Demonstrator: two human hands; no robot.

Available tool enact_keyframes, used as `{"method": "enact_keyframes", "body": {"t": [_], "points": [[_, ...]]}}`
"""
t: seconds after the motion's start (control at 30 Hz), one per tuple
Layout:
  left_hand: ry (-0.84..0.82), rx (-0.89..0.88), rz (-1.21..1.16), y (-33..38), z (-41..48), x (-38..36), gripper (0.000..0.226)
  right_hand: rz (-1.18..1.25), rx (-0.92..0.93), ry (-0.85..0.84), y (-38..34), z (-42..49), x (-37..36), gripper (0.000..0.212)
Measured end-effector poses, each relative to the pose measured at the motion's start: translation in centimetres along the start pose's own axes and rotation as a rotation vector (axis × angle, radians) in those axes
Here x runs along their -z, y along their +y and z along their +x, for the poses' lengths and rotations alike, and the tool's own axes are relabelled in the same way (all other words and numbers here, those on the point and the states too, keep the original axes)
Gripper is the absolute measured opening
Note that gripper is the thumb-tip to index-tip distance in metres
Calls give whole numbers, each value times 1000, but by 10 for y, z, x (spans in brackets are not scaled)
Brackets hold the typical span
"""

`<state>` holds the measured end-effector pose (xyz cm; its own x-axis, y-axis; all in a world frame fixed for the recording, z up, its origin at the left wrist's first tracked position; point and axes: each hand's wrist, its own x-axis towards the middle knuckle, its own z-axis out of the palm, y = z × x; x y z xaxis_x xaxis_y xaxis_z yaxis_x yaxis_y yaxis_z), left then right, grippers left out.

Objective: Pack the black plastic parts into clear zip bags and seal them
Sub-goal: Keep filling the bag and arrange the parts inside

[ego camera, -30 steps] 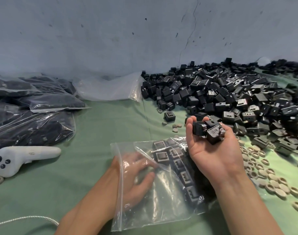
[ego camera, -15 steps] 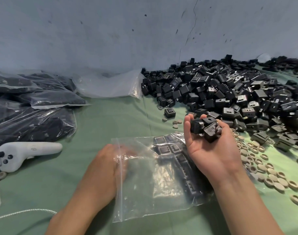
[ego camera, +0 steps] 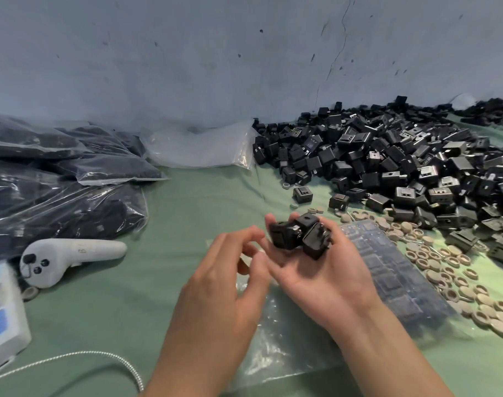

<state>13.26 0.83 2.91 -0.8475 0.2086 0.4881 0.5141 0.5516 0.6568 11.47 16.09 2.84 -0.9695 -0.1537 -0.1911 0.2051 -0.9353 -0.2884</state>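
My right hand [ego camera: 316, 276] lies palm up over the clear zip bag [ego camera: 393, 285] and cradles three black plastic parts [ego camera: 300, 236] on its curled fingertips. My left hand [ego camera: 224, 282] hovers just left of it, out of the bag, fingers loosely bent with their tips close to the right hand's fingers, holding nothing. The bag lies flat on the green cloth with rows of black parts inside on its right half. A large heap of loose black parts [ego camera: 387, 164] fills the back right.
Filled sealed bags [ego camera: 58, 179] are stacked at the left, with an empty clear bag [ego camera: 198, 150] against the wall. A white handheld controller [ego camera: 69, 256], a white box [ego camera: 1, 319] and a cable [ego camera: 72, 359] lie at the front left. Beige rings [ego camera: 445, 270] are scattered right of the bag.
My left hand has come out of the bag and risen toward the right hand. The right hand with its parts shifted slightly left; the bag now lies flat.
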Motion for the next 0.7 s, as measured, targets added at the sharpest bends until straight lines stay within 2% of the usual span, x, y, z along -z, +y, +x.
{"method": "enact_keyframes", "body": {"t": [0.1,0.17,0.43,0.7], "points": [[-95,22,79,-2,-1,-3,37,-30,-65,-13,19,0,-4,22],[-99,24,147,-4,-1,-3,40,-69,-84,4,25,1,-7,22],[-29,102,124,-18,1,6,32,-45,-126,10,32,-1,-17,21],[-62,120,149,-21,4,10,26,-69,-133,13,32,2,-14,20]]}}
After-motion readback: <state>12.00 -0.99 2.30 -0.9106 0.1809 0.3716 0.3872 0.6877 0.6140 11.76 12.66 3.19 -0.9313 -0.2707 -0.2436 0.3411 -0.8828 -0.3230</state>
